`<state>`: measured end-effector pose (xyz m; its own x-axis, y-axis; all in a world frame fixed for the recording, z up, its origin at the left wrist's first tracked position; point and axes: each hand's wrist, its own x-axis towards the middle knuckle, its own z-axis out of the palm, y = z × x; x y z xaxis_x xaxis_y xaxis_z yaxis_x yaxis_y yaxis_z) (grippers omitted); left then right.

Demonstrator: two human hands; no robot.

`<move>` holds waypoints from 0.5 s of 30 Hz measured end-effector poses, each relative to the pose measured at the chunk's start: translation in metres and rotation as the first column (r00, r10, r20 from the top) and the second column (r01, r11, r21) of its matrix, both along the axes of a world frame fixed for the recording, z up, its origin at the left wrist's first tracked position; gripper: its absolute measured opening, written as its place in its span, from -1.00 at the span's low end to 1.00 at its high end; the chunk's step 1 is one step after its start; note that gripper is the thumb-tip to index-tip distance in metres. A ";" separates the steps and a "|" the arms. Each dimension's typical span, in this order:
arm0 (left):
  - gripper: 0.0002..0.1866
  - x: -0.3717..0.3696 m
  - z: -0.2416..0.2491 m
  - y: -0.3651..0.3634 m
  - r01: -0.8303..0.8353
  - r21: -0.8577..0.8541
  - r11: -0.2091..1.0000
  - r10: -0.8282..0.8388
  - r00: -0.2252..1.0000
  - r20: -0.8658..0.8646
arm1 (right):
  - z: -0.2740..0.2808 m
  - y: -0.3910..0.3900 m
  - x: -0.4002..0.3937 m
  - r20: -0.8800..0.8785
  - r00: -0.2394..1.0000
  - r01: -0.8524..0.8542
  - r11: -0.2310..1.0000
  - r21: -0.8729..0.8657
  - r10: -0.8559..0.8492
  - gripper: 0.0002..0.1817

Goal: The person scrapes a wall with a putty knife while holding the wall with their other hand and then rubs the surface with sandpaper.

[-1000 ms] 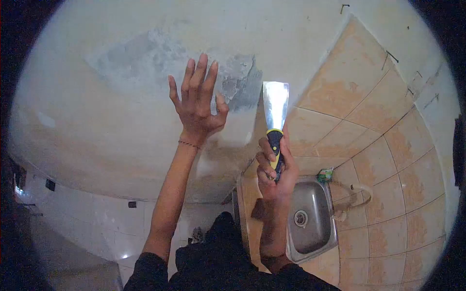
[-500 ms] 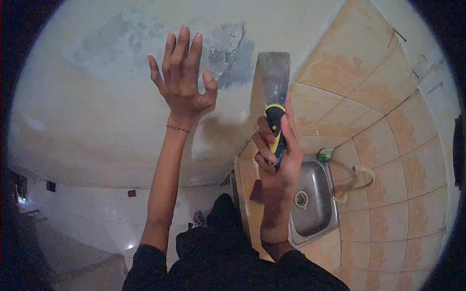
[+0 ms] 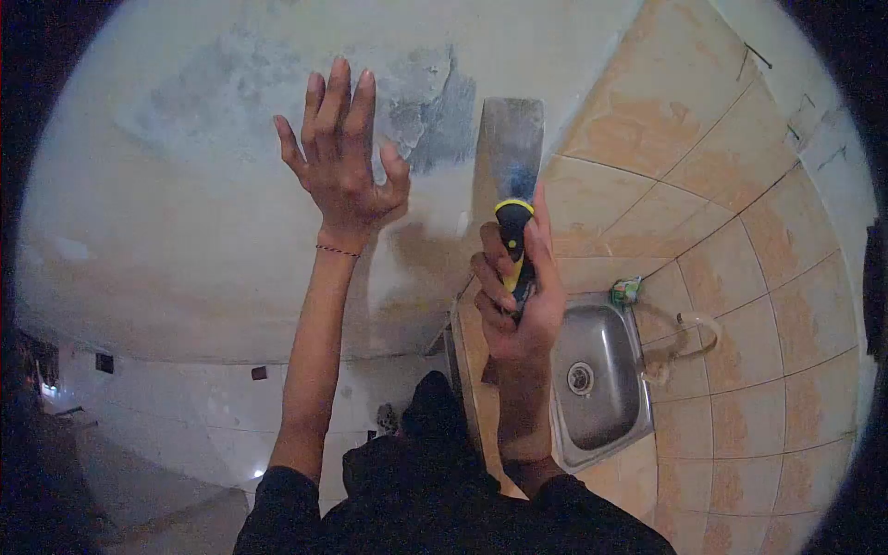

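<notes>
The patchy wall (image 3: 203, 213) meets orange-mottled tiles (image 3: 740, 305) near a sink (image 3: 606, 407)

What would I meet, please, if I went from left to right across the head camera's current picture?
Left hand, scraper, sink, tap.

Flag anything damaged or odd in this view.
Yes, the wall is damaged: its grey patch behind and beside the left hand stands out from the paler surface, with a ragged, apparently flaking edge between that hand and the scraper. Orange blotches on the tiles could be wear or pattern; I can't tell.
</notes>
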<state>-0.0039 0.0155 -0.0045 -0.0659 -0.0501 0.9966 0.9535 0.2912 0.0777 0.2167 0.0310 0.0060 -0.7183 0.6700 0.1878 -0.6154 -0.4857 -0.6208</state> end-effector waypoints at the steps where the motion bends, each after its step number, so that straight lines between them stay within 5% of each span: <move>1: -0.36 0.001 0.001 0.000 0.012 0.003 1.000 -0.012 1.000 0.001 | -0.004 0.002 0.000 0.002 1.000 0.006 1.000 -0.018 -0.006 -0.35; 15: -0.36 0.000 0.000 -0.002 -0.040 -0.016 0.999 0.040 0.999 0.008 | 0.012 0.006 0.002 -0.031 0.999 -0.016 1.000 -0.012 0.016 -0.46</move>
<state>-0.0043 0.0140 -0.0049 -0.0722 -0.0370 0.9967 0.9405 0.3302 0.0804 0.2185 0.0373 0.0178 -0.7229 0.6608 0.2017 -0.6262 -0.5032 -0.5956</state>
